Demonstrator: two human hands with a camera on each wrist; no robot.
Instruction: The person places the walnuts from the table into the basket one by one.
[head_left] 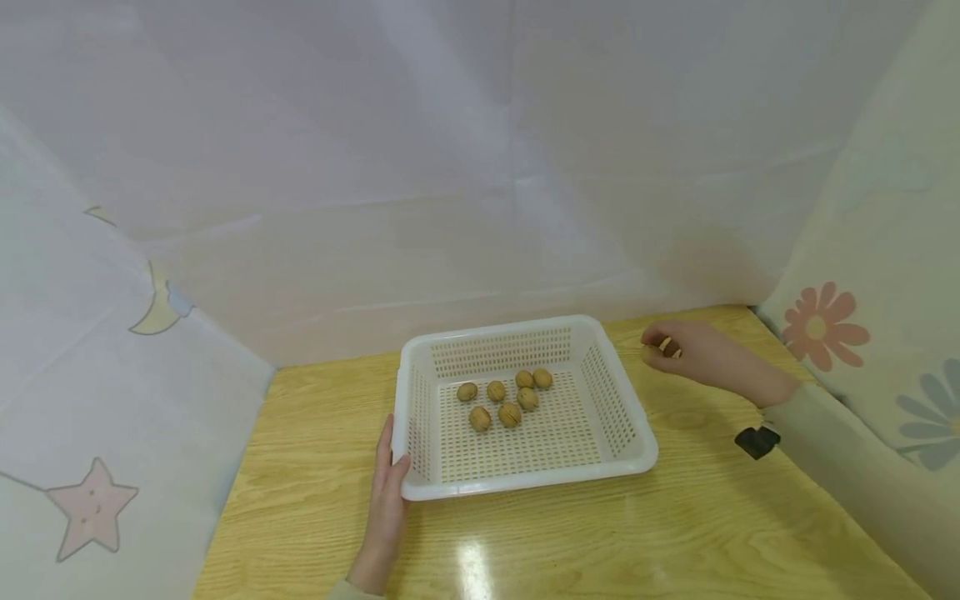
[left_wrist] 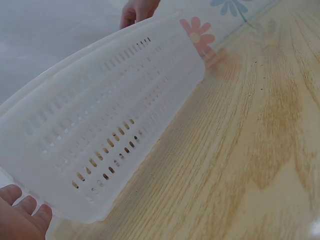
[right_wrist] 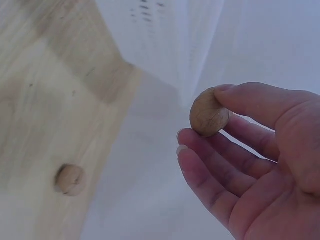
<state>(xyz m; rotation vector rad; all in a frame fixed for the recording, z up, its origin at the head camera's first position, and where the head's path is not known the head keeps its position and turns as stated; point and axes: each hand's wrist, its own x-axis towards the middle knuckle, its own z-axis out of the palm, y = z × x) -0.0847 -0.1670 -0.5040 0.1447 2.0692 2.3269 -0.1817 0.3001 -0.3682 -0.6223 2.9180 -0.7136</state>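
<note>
A white plastic basket [head_left: 525,485] with slotted walls stands on the wooden table, and several walnuts [head_left: 510,414] lie on its bottom. My left hand [head_left: 386,504] grips the basket at its near left corner, thumb over the rim and fingers along the outer wall, as the left wrist view also shows. Just right of the basket, my right hand [head_left: 701,354] is raised and pinches one walnut [right_wrist: 209,113] between thumb and fingers. Below it another walnut [right_wrist: 71,180] lies on the table near its edge.
The wooden table [head_left: 322,467] extends on both sides of the basket. Pale cloth [head_left: 450,208] hangs behind it, and printed cloth with flowers [head_left: 825,325] borders the right side. A dark object [head_left: 757,442] sits at the right sleeve's cuff.
</note>
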